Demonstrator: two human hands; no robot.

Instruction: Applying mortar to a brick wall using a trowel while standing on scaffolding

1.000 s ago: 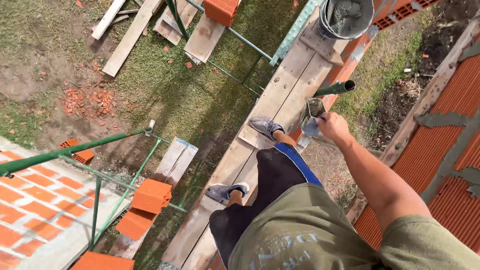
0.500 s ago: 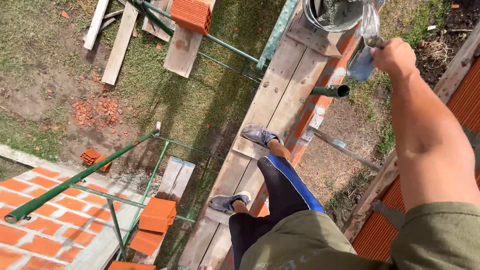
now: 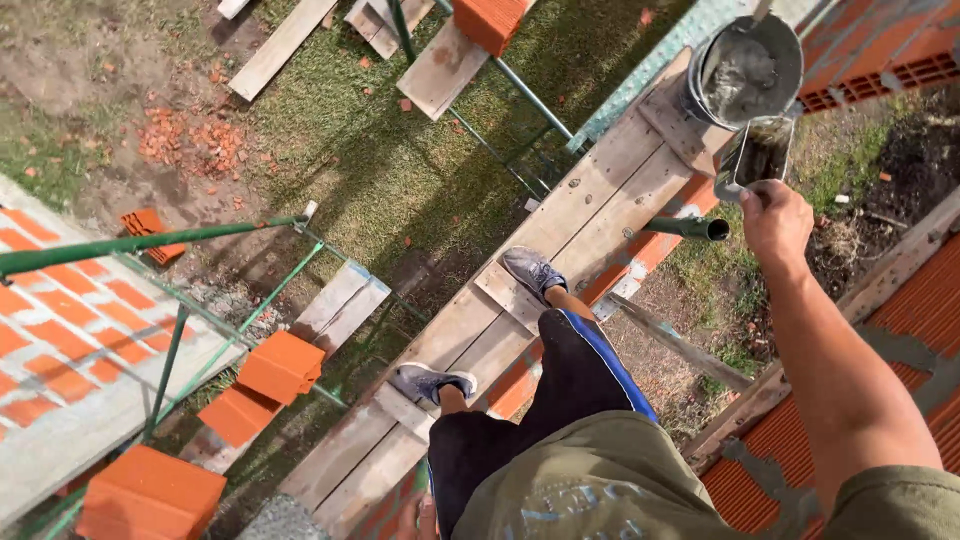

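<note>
My right hand (image 3: 775, 222) is stretched forward and shut on the handle of a rectangular metal trowel (image 3: 757, 152) that carries wet grey mortar. The trowel's blade is just below a metal bucket (image 3: 700, 95) of mortar, which stands at the far end of the wooden scaffold planks (image 3: 570, 225). I stand on these planks in grey shoes (image 3: 530, 270). A sliver of my left hand (image 3: 418, 520) shows at the bottom edge by my leg; its grip is hidden.
A hollow-brick wall with mortar joints (image 3: 905, 330) runs along the right. Green scaffold pipes (image 3: 150, 242) and orange bricks (image 3: 282, 365) lie left of the planks, with a brick wall top (image 3: 60, 340) beyond. Grass, boards and brick rubble lie far below.
My right hand went from beside my knee up toward the bucket, then drew back slightly; the trowel now carries mortar. My view shifted forward along the planks.
</note>
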